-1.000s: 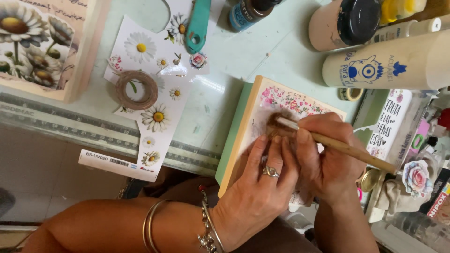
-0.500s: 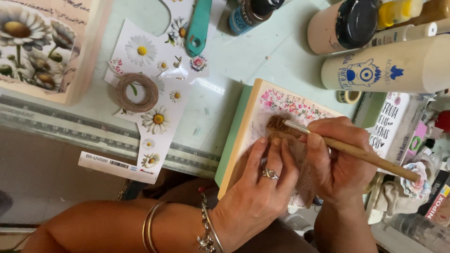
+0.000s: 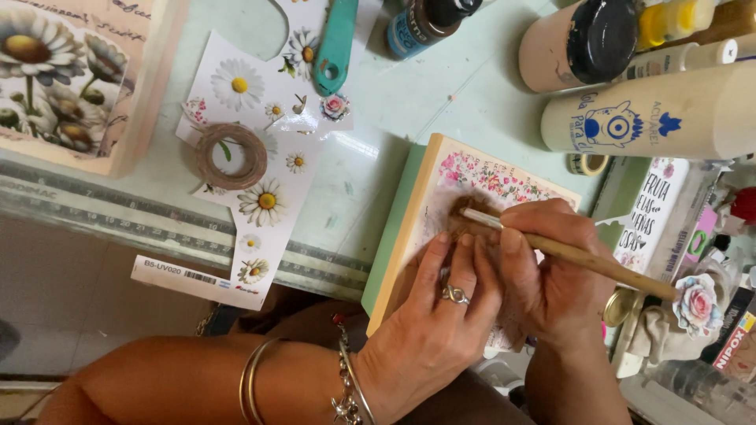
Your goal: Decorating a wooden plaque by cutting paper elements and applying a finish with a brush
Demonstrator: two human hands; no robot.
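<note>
A small wooden board [image 3: 415,206] with a floral paper on its top face leans over the table's near edge. My left hand [image 3: 431,330], with a ring and bracelets, lies flat on the board with its fingertips pressing the paper. My right hand [image 3: 551,275] grips a wooden-handled brush [image 3: 587,260] whose brown bristles touch the paper just beyond my left fingertips. Both hands cover the lower part of the board.
A daisy sticker sheet [image 3: 252,157] with a roll of twine [image 3: 231,156] lies to the left, beside a daisy-decorated wooden box [image 3: 71,79]. A teal tool [image 3: 335,47], paint bottles [image 3: 425,20], a black-lidded jar [image 3: 583,39] and a large white glue bottle [image 3: 654,118] sit along the back. Clutter with a paper rose [image 3: 697,303] fills the right.
The brush has shifted slightly left and down across the paper, its handle swinging lower at the right. My left hand has stayed pressed on the board.
</note>
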